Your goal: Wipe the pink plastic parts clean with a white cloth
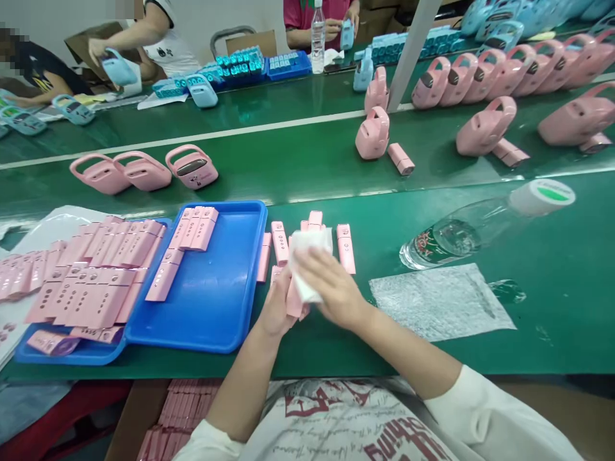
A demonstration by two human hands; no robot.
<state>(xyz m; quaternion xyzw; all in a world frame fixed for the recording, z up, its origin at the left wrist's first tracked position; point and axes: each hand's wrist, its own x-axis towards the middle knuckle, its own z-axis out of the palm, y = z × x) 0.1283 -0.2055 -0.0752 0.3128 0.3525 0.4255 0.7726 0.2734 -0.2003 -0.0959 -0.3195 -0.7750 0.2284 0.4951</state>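
Observation:
In front of my chest, my left hand [277,305] is closed around a pink box-shaped plastic part [294,301]. My right hand [339,288] presses a folded white cloth [312,242] against the top of that part, its fingers lying over the cloth. The cloth hides most of the part. On the green table around my hands lie several similar pink parts, among them one to the right [345,248] and one to the left [279,243]. The nearest tray is a blue one [206,320], left of my left hand, with several pink parts in its upper left.
Another blue tray [72,357], piled with pink parts, stands further left. At right are a water bottle [446,240] and a white sheet [439,304]. Pink handled cases [192,168] stand beyond on the green surface. Across it, people [317,29] handle light-blue cases.

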